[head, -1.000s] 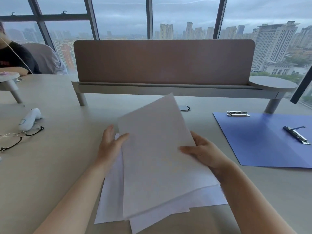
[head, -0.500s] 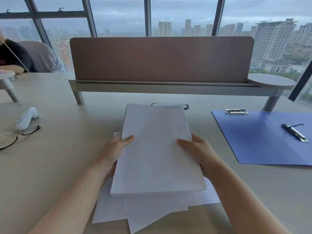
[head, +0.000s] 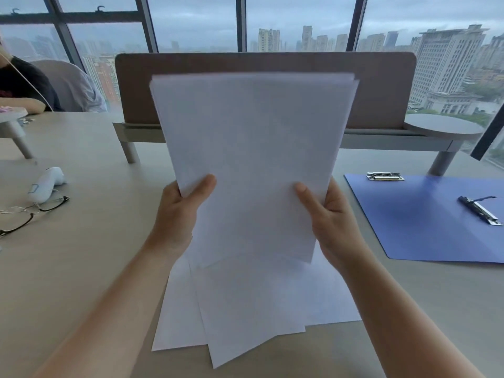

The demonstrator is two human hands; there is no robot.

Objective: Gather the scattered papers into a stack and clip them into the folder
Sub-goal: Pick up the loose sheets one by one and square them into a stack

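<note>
The stack of papers [head: 253, 159], which half a second ago lay tilted low over the tabletop, now stands upright, lifted in front of the desk divider [head: 381, 88] and hiding its middle. The left hand [head: 178, 214] grips the stack's lower left edge, thumb across the front sheet; the right hand [head: 331, 216] grips the lower right edge in the same way. Both hands are clamped on the stack. The top edges of the sheets are slightly uneven. Several loose sheets [head: 245, 309] lie fanned on the tabletop [head: 95, 268] below the stack, near the front edge, unchanged in place. The open blue folder [head: 425, 222] lies flat toward the right edge of the tabletop, well apart from the stack, with one metal clip [head: 385, 176] at its far corner and a second clip [head: 480, 210] further right. Toward the left edge lie a pair of glasses [head: 30, 214] and, touching them, a white device [head: 45, 184]. A second person [head: 24, 85] sits at the far left corner.
</note>
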